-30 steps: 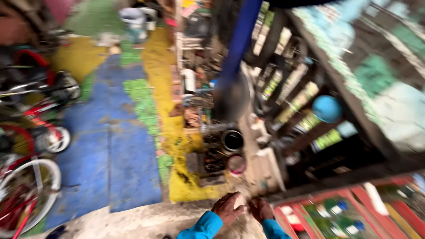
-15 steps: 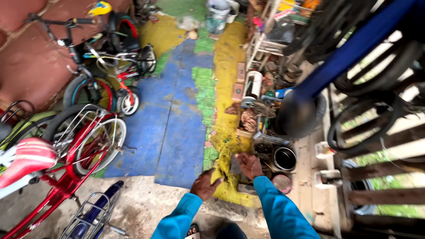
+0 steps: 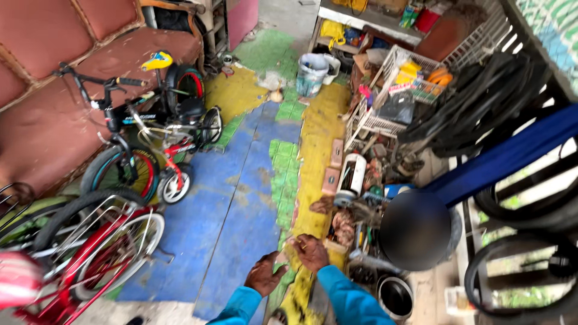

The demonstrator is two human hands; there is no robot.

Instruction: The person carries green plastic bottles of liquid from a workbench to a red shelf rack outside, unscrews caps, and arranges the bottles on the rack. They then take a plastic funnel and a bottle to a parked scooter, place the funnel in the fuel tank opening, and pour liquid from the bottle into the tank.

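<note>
Showing both hands now lower and centred than half a second before: right hand (image 3: 311, 251) pinches a small, unidentifiable item; left hand (image 3: 263, 275) hangs loosely curled beside it, above the painted floor (image 3: 241, 198).

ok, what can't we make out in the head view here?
- Right hand: something small and yellowish at the fingertips, too small to identify; grip unclear.
- Left hand: fingers curled, palm side hidden; can't tell if it holds anything.
- Round dark blob: blurred, hides the parts behind it.
- Red bike: motion-blurred, cut off by the left and bottom edges.
- Tyres: cut off at the right edge.
</note>
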